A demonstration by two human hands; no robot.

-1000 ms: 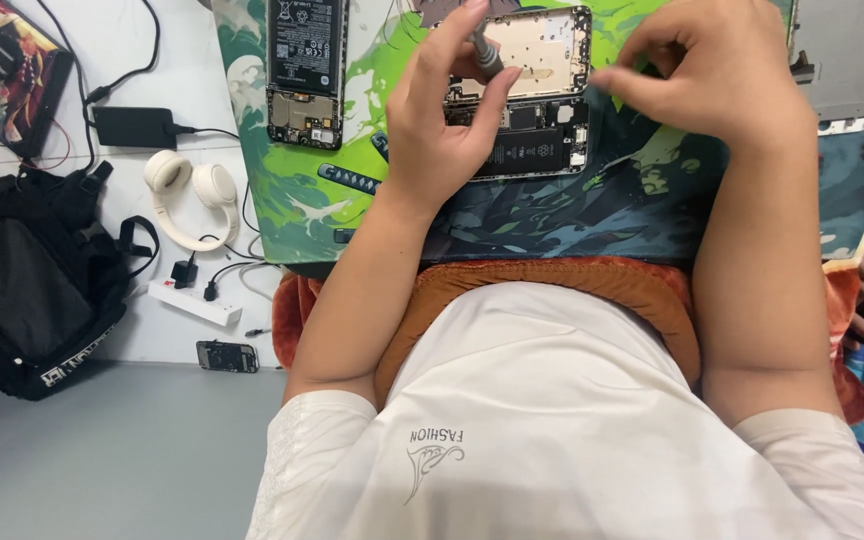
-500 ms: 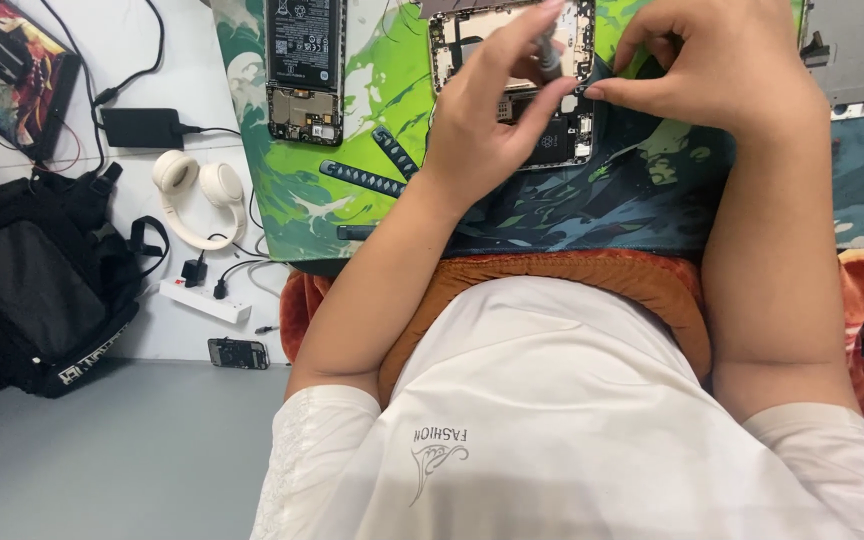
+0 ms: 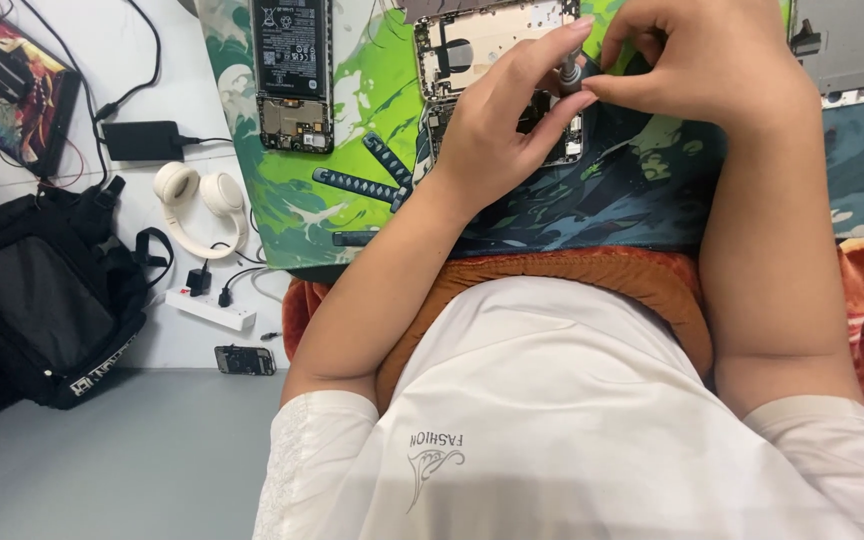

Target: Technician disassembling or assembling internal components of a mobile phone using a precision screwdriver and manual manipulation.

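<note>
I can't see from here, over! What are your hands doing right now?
Left hand and right hand both pinching a small grey tool. Tool over the opened phone on the green mat. Nothing blocking.

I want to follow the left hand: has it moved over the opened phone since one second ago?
Yes. The left hand has shifted down the opened phone, toward the body, uncovering the phone's upper part; its fingers now touch the small grey tool.

— What's being worked on?
— An opened phone [image 3: 497, 60], back cover off, pale frame and dark boards showing, lying flat near the surface's far edge.
— And the tool?
— A small grey screwdriver [image 3: 570, 72], upright, tip on the phone.
</note>
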